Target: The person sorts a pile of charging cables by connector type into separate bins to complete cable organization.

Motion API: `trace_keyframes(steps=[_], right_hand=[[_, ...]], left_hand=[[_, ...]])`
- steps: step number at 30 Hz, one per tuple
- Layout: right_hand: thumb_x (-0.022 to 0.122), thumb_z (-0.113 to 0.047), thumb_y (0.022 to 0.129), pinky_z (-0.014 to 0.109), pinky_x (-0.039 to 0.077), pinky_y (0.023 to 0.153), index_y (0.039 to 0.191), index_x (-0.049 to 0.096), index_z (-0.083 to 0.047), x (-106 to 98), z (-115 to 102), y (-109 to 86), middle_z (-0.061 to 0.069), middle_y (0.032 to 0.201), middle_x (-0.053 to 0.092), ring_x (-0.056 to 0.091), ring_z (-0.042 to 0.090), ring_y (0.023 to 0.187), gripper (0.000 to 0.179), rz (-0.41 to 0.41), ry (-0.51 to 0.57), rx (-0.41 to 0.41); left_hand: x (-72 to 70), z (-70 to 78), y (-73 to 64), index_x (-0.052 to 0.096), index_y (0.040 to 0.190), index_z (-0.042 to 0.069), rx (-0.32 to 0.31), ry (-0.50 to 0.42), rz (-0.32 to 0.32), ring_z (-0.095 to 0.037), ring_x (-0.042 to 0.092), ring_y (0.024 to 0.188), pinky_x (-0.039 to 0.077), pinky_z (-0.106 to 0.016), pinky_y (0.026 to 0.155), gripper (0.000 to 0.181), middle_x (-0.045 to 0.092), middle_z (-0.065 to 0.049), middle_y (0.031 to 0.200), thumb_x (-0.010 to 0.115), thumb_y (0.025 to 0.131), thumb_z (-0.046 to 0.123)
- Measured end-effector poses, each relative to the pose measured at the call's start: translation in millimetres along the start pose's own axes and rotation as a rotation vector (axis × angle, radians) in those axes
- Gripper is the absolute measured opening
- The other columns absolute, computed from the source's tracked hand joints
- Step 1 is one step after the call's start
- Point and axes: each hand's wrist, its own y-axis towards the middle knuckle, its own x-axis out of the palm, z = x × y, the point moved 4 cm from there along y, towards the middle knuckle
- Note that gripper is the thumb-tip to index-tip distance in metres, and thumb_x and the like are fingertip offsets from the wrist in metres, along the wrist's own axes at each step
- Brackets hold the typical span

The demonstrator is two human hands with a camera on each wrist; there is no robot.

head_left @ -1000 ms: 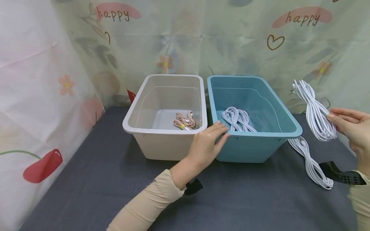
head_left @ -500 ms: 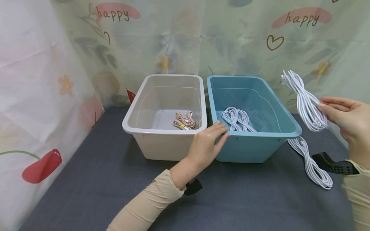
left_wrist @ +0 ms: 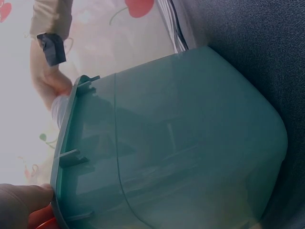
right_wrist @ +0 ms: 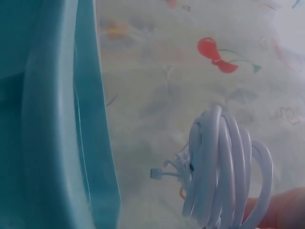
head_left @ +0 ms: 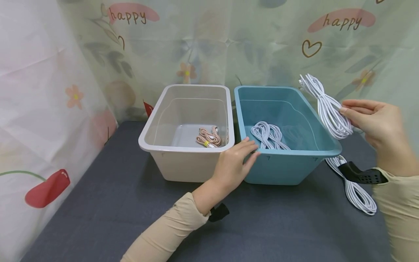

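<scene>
Between thumb and fingers, my right hand [head_left: 383, 123] pinches a coiled bundle of white cable [head_left: 328, 107], held up beside the right rim of the blue bin [head_left: 278, 167]. In the right wrist view the cable bundle [right_wrist: 224, 171] shows its loops and a small plug end near that rim. My left hand [head_left: 234, 160] grips the blue bin's near left rim, thumb on the outer side, as the left wrist view of the thumb [left_wrist: 28, 198] shows. Inside the blue bin lie white cables [head_left: 268, 135]. Another white cable bundle [head_left: 356, 193] lies on the table, partly behind the right wrist strap.
A beige bin [head_left: 186, 165] stands close on the left of the blue one, with a tan cable bundle [head_left: 209, 137] inside. Both bins rest on a dark cloth-covered table [head_left: 98, 218]. A patterned curtain [head_left: 209, 43] hangs behind and at the left.
My right hand has moved left and up with the white cable bundle, from out by the right edge to the blue bin's right rim. The left hand has stayed in place.
</scene>
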Motion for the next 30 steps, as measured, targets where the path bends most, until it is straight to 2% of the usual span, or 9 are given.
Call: trace_keyframes(steps=[3,6,12,20,30], right_hand=[[0.074,-0.035,0.076,0.017,0.038,0.040,0.079,0.068,-0.042,6.3,-4.0,2.8,-0.030,0.062,0.063,0.060,-0.009,0.059,0.009,-0.020,-0.015,-0.007],[0.073,-0.032,0.077,0.010,0.047,0.052,0.078,0.069,-0.041,12.1,-8.1,5.1,-0.029,0.063,0.064,0.061,-0.010,0.062,0.010,-0.048,0.002,-0.012],[0.073,-0.034,0.078,0.009,0.045,0.055,0.079,0.069,-0.044,21.9,-14.9,9.1,-0.030,0.065,0.065,0.063,-0.010,0.064,0.010,-0.117,-0.009,0.000],[0.075,-0.030,0.077,0.008,0.050,0.058,0.077,0.070,-0.038,36.3,-21.6,14.6,-0.027,0.064,0.065,0.062,-0.009,0.066,0.009,-0.122,0.025,-0.018],[0.073,-0.030,0.079,0.009,0.049,0.058,0.076,0.067,-0.039,54.9,-28.7,22.1,-0.029,0.064,0.063,0.060,-0.010,0.067,0.012,-0.144,-0.038,-0.039]], left_hand=[[-0.4,0.1,0.0,0.071,0.105,0.007,0.004,0.004,0.005,-0.018,0.061,0.115,0.050,-0.025,0.095,0.021,0.072,-0.004,0.105,0.065,0.088,0.017],[-0.3,0.1,-0.2,0.071,0.105,0.007,0.006,0.005,0.006,-0.018,0.061,0.115,0.049,-0.025,0.095,0.021,0.072,-0.004,0.105,0.065,0.088,0.017],[-1.2,0.5,0.0,0.071,0.105,0.007,0.006,0.006,0.006,-0.018,0.061,0.114,0.049,-0.025,0.095,0.021,0.072,-0.004,0.105,0.065,0.088,0.017],[-0.6,-0.1,-0.3,0.071,0.105,0.007,0.008,0.003,0.006,-0.018,0.061,0.115,0.049,-0.025,0.095,0.021,0.072,-0.004,0.105,0.065,0.087,0.017],[-0.6,0.2,-0.7,0.071,0.105,0.007,0.005,0.001,0.005,-0.018,0.061,0.115,0.050,-0.025,0.095,0.021,0.072,-0.004,0.105,0.065,0.088,0.017]])
